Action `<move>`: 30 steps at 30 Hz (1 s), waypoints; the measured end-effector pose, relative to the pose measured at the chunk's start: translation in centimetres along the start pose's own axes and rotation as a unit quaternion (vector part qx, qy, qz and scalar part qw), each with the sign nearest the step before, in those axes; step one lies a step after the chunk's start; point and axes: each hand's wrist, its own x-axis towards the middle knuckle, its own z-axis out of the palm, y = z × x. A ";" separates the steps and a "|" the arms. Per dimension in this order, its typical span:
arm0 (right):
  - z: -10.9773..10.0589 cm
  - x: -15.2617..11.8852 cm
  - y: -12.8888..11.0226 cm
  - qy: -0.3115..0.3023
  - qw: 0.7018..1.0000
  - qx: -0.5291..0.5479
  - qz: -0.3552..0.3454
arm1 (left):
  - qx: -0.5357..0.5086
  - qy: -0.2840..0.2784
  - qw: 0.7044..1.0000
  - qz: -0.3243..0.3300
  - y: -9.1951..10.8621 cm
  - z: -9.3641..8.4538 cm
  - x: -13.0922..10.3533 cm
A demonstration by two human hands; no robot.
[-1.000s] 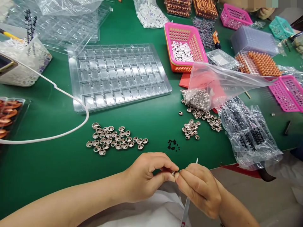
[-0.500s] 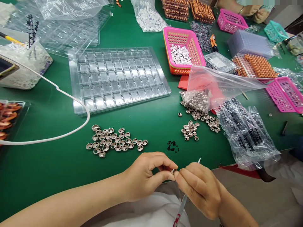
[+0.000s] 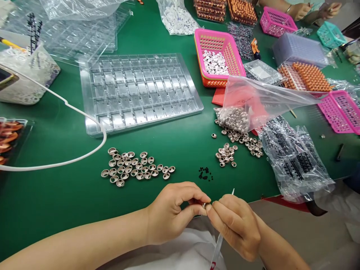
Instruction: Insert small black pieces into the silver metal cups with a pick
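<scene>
Between thumb and forefinger, my left hand [image 3: 176, 212] pinches a small silver metal ring [image 3: 204, 205], mostly covered by fingertips. My right hand [image 3: 236, 225] is closed around a slim pale tweezer-like tool [image 3: 217, 249]; its pointed tip sticks out above the knuckles. The right fingertips meet the ring's near side, and whether they press a small part into it is hidden. Just beyond the hands lies a cluster of tiny black pieces [image 3: 205, 174]. Many similar rings [image 3: 132, 165] are spread on the green table to the left, and a smaller pile of rings [image 3: 225, 154] sits to the right.
A clear compartment tray [image 3: 143, 93] lies behind the rings, with a white cable [image 3: 73, 161] curving past its left corner. Right of it stand a pink basket [image 3: 237, 56] of white discs and an open bag of rings [image 3: 233, 118]. A co-worker's hands [image 3: 302, 11] show at top right.
The view has shifted slightly. Both hands keep their grip at almost the same spot, and the tool's tip stands slightly further left above my right hand.
</scene>
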 end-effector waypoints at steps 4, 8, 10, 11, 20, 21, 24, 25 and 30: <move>0.1 0.4 0.1 0.040 0.999 0.004 -0.007 | -0.006 0.004 1.000 0.018 -0.2 0.1 -0.1; 0.3 0.6 0.3 0.043 0.999 -0.008 -0.022 | -0.008 0.007 1.000 0.024 -0.4 0.2 0.0; 0.4 0.5 0.4 0.045 0.999 -0.004 -0.023 | -0.009 0.010 1.000 0.024 -0.4 0.2 0.0; 0.5 0.5 0.4 0.045 0.999 -0.001 -0.020 | -0.009 0.010 1.000 0.022 -0.4 0.2 0.1; 0.2 0.1 1.1 0.008 0.999 0.051 0.002 | 0.007 -0.033 0.997 -0.062 -0.3 -0.5 0.6; 0.2 0.2 1.2 -0.001 0.999 0.048 0.000 | 0.015 -0.036 0.998 -0.057 -0.3 -0.7 0.7; 0.2 0.4 1.3 -0.015 0.999 0.037 -0.015 | 0.034 -0.045 0.998 -0.032 -0.4 -1.1 0.7; 0.2 0.5 1.3 -0.019 0.999 0.036 -0.019 | 0.042 -0.053 0.997 -0.024 -0.5 -1.2 0.7; 0.2 0.6 1.2 -0.037 0.998 0.030 -0.027 | 0.095 -0.098 0.991 -0.007 -0.4 -1.7 0.7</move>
